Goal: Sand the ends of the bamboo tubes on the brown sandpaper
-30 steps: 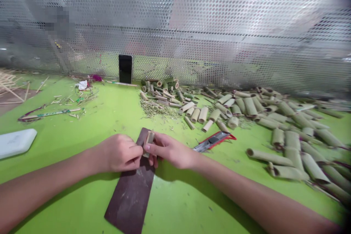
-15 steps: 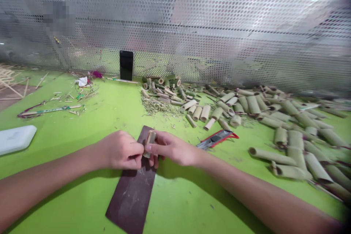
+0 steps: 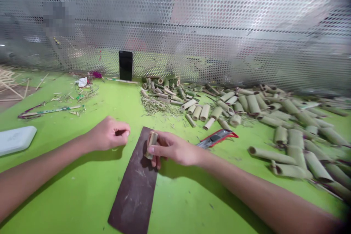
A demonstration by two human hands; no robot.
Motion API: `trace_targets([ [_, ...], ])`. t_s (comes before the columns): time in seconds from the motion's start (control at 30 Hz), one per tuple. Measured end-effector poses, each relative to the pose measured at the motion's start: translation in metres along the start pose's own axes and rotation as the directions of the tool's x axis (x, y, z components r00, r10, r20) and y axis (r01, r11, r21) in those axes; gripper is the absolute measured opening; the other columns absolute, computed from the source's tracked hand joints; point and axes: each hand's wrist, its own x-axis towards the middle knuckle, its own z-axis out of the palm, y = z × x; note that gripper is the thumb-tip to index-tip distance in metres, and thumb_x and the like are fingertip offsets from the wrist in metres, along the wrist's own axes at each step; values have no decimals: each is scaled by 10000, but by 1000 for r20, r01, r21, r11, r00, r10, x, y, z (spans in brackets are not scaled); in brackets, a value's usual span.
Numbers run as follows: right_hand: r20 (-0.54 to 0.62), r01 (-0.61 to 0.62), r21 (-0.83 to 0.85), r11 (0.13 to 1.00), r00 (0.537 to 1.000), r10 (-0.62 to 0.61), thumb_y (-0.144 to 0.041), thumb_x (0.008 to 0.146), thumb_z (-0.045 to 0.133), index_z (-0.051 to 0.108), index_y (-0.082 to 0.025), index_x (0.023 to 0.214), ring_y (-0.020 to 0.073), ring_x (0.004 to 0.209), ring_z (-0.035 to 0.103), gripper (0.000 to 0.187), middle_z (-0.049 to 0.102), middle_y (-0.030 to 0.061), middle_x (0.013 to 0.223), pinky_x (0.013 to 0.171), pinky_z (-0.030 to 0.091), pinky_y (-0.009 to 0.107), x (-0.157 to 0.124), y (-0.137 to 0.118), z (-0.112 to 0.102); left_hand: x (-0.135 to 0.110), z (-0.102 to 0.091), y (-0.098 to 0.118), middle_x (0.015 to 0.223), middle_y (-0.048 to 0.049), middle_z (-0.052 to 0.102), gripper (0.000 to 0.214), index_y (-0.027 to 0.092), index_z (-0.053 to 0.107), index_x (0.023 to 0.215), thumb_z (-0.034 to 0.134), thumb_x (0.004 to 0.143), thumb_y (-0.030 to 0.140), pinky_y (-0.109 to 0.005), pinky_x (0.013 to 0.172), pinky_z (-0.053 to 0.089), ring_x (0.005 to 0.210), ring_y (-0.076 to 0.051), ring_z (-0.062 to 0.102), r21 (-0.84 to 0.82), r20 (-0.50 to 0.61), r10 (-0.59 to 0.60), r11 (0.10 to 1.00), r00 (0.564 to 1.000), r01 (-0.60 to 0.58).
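Note:
Between the thumb and fingers of my right hand (image 3: pixel 174 149) is a short piece of bamboo (image 3: pixel 151 144), tilted nearly upright. It is above the upper part of a dark brown sheet (image 3: pixel 134 190), which looks like sandpaper and lies flat on the green table. To the left of the sheet, apart from the bamboo, my left hand (image 3: pixel 109 134) is closed with thumb and forefinger pinched together. Whatever it may hold is hidden or too small to make out. Just beyond my right wrist lies a red and grey utility knife (image 3: pixel 216 138).
Many cut bamboo tubes (image 3: pixel 253 104) and shavings (image 3: pixel 156 106) cover the back and right of the green table (image 3: pixel 82 197). A phone (image 3: pixel 126 65) leans on a perforated metal screen (image 3: pixel 219 18). At left are a white case (image 3: pixel 16 139), scraps and thin sticks (image 3: pixel 9 82).
My left hand has moved left and slightly away, off the bamboo piece. My right hand keeps hold of the bamboo nearly in place. The brown sheet has shifted slightly right.

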Motion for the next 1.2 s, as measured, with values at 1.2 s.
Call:
trace_targets([
  [1.2, -107, 32, -4, 999, 994, -33, -628, 887, 688, 565, -166, 937, 120, 599, 626, 481, 680, 26, 751, 569, 492, 249, 6, 1, 4, -6, 18, 21, 717, 1, 631, 195, 165, 630, 911, 470, 1020, 187, -285, 570, 383, 577, -134, 518, 475, 63, 463, 765, 884, -435],
])
